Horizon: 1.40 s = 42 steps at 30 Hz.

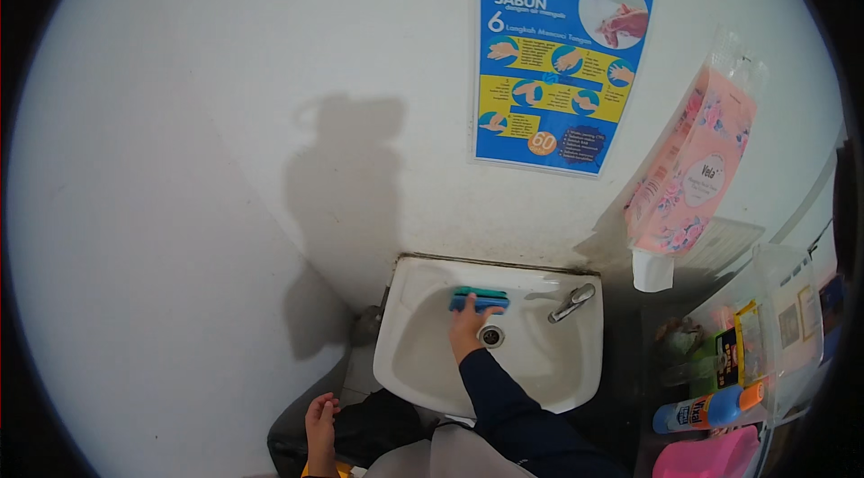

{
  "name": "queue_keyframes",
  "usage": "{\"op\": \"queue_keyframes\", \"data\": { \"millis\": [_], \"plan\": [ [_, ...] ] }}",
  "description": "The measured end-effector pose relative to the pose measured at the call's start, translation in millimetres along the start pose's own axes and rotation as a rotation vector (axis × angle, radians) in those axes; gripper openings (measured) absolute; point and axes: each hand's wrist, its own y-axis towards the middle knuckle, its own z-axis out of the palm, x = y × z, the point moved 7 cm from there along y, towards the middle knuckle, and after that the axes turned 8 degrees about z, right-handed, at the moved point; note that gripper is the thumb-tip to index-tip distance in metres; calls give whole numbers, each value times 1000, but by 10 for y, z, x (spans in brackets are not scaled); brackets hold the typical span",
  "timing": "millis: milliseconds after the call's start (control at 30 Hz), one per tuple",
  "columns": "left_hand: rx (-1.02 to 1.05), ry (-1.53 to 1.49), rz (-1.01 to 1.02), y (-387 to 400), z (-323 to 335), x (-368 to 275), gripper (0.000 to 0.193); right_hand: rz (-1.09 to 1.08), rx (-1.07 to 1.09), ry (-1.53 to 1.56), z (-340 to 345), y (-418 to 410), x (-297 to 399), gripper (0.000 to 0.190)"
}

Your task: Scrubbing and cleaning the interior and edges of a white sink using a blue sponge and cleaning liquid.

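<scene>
My right hand [467, 326], in a dark sleeve, reaches into a white ceramic washbasin [412, 363]. It grips a blue and green scrubber [480, 294], a brush or sponge, against the basin's back slope. Just in front of the scrubber is the round metal drain [491, 337]. A chrome tap [571, 303] stands at the basin's back right corner. My left hand [321, 414] hangs outside the basin at the lower left, fingers loosely curled, with nothing visible in it. Behind it lies a black plastic bag or cloth [378, 427].
On the wall hang a hand-washing poster [557, 66] and a pink tissue pack [695, 167]. To the right are a clear plastic bin [790, 343], a blue Vixal bottle [705, 409] with an orange cap, and a pink plastic container [709, 454]. A wall corner bounds the left.
</scene>
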Motion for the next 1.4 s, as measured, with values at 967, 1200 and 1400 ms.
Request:
{"op": "queue_keyframes", "data": {
  "millis": [967,1200,1400],
  "plan": [
    [60,21,8,69,212,-72,21,-277,-254,-498,23,65,59,106],
    [19,15,75,78,152,-236,22,-402,-343,-673,-261,122,596,105],
    [50,31,11,13,209,-50,22,13,-73,-89,-222,200,112,94]
  ]
}}
